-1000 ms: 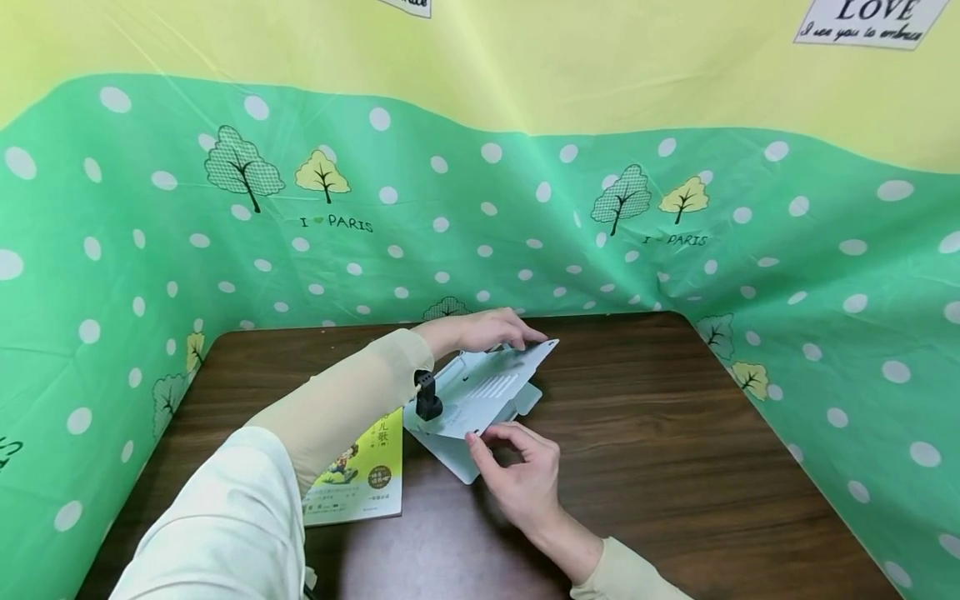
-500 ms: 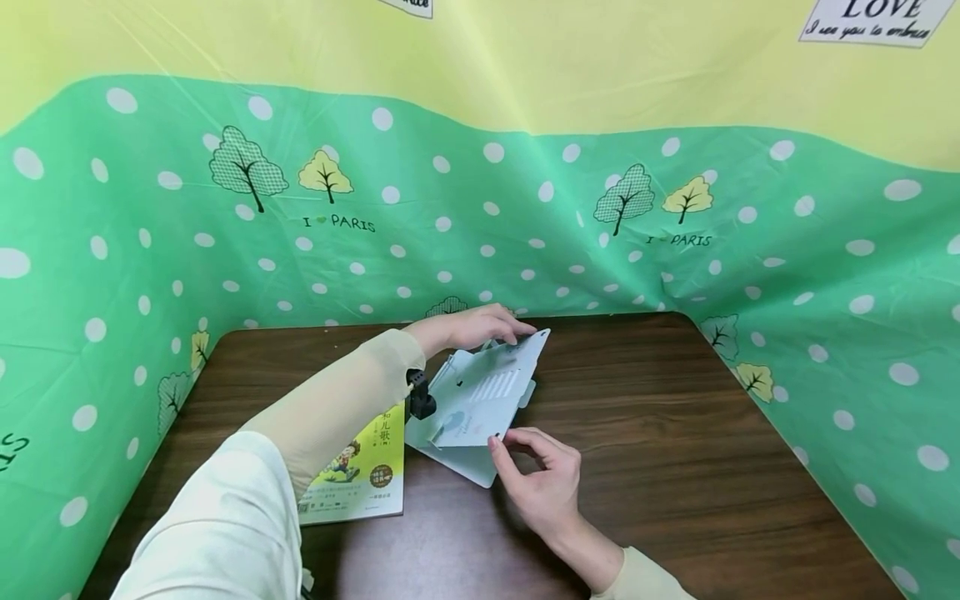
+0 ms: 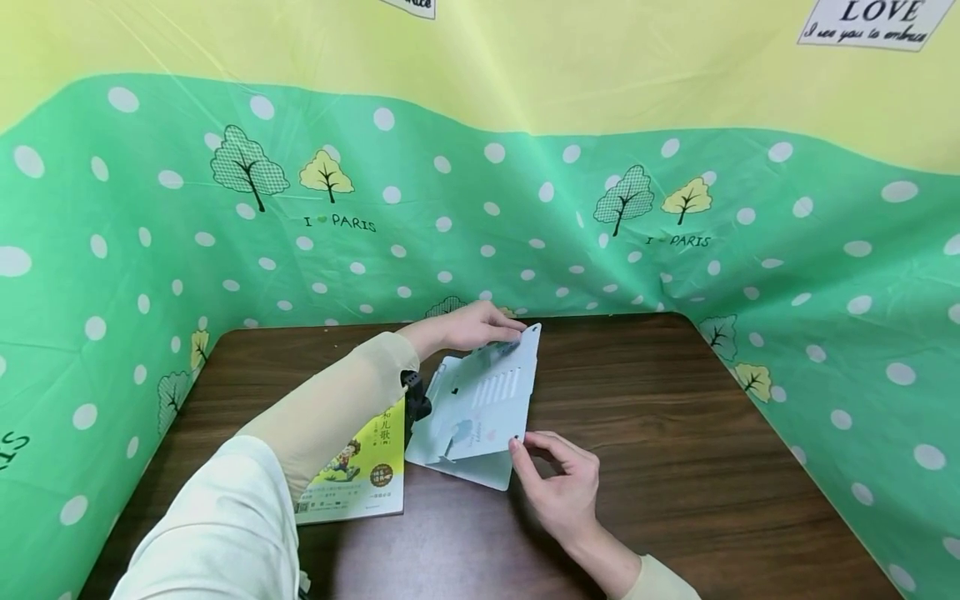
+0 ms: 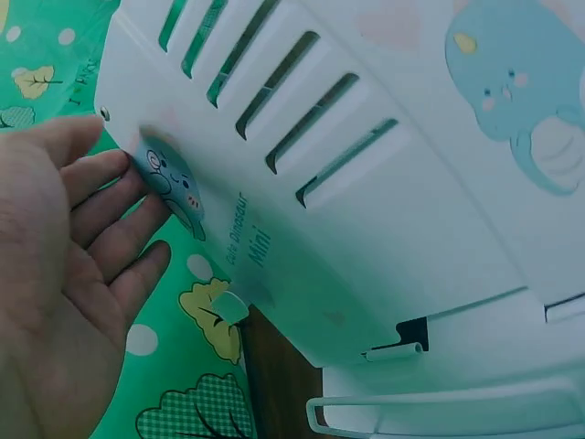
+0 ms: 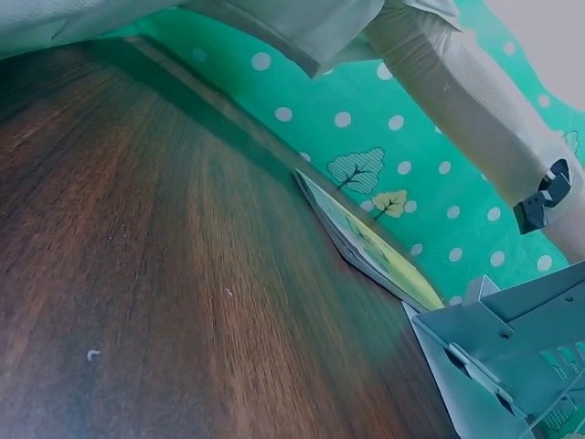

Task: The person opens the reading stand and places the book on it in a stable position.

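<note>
A pale blue folding book stand (image 3: 480,408) with a slotted panel and small dinosaur prints stands partly unfolded on the table, its panel tilted up over a flat base. My left hand (image 3: 471,325) reaches over to the panel's far upper corner; in the left wrist view the hand (image 4: 82,229) has its thumb and fingertips at that edge. With thumb and index finger, my right hand (image 3: 562,487) pinches the near corner. The right wrist view shows the stand (image 5: 494,338) low at the right, its hinge side facing the camera, and no right hand.
A yellow-green children's book (image 3: 360,475) lies flat left of the stand, partly under my left forearm. The dark wood table (image 3: 690,467) is bordered by a green dotted cloth (image 3: 465,208) at the back and sides. A black wrist camera (image 3: 415,396) hangs close beside the stand.
The panel has swung up more steeply and the stand has turned a little. My right hand has shifted right and nearer with its corner; my left hand has drifted slightly left.
</note>
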Action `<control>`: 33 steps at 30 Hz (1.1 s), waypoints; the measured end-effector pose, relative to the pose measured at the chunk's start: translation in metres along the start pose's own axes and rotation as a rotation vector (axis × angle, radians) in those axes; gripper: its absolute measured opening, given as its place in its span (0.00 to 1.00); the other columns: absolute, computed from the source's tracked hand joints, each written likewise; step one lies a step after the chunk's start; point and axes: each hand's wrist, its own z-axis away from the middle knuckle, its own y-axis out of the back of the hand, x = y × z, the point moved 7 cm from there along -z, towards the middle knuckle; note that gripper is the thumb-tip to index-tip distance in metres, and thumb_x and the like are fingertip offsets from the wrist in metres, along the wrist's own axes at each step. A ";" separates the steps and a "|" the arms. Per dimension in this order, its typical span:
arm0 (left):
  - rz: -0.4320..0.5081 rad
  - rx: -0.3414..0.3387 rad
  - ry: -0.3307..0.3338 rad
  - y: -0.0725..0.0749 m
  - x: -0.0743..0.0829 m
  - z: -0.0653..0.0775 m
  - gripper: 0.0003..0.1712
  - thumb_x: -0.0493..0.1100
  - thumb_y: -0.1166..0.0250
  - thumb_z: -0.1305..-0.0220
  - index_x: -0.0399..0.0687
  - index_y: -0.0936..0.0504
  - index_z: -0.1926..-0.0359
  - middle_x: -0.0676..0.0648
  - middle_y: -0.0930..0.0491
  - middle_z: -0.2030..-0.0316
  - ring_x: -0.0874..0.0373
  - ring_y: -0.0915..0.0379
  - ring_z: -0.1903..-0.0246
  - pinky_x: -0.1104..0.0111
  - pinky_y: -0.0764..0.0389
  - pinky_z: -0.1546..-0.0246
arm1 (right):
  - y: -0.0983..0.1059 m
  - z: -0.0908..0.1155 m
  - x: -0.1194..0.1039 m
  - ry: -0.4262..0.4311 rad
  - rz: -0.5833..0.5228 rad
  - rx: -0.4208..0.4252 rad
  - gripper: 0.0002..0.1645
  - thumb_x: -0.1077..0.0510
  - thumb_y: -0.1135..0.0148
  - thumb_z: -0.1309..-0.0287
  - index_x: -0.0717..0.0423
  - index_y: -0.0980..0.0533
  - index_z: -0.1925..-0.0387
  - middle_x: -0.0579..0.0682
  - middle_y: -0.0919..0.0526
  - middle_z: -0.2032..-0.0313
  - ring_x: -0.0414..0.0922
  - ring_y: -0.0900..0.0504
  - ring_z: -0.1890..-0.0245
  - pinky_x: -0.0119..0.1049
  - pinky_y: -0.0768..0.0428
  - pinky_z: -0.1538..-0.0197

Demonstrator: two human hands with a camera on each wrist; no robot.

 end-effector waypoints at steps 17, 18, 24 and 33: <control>-0.101 0.197 0.072 0.007 -0.007 -0.002 0.18 0.54 0.28 0.29 0.54 0.09 0.44 0.53 0.11 0.49 0.61 0.19 0.45 0.69 0.21 0.47 | 0.013 0.001 0.001 0.010 -0.048 0.019 0.17 0.85 0.30 0.56 0.67 0.13 0.65 0.61 0.11 0.71 0.40 0.11 0.69 0.29 0.13 0.60; -0.102 0.203 0.081 0.007 -0.008 -0.001 0.17 0.54 0.27 0.29 0.54 0.08 0.44 0.54 0.10 0.51 0.61 0.18 0.49 0.70 0.21 0.50 | 0.014 0.001 0.001 0.010 -0.047 0.022 0.17 0.85 0.30 0.55 0.67 0.13 0.66 0.61 0.11 0.71 0.40 0.11 0.69 0.29 0.14 0.60; -0.076 0.243 0.120 0.010 -0.010 0.002 0.15 0.52 0.25 0.31 0.53 0.06 0.49 0.58 0.10 0.59 0.58 0.19 0.64 0.69 0.23 0.67 | 0.019 0.000 0.001 0.007 -0.023 0.044 0.16 0.85 0.31 0.54 0.68 0.12 0.66 0.62 0.11 0.71 0.39 0.11 0.69 0.28 0.14 0.61; -0.091 0.318 0.160 0.017 -0.017 0.010 0.15 0.54 0.22 0.35 0.54 0.05 0.53 0.59 0.10 0.64 0.58 0.21 0.68 0.69 0.25 0.73 | 0.031 -0.001 0.007 -0.014 0.003 0.092 0.15 0.85 0.32 0.53 0.69 0.12 0.68 0.64 0.12 0.72 0.37 0.12 0.70 0.25 0.15 0.64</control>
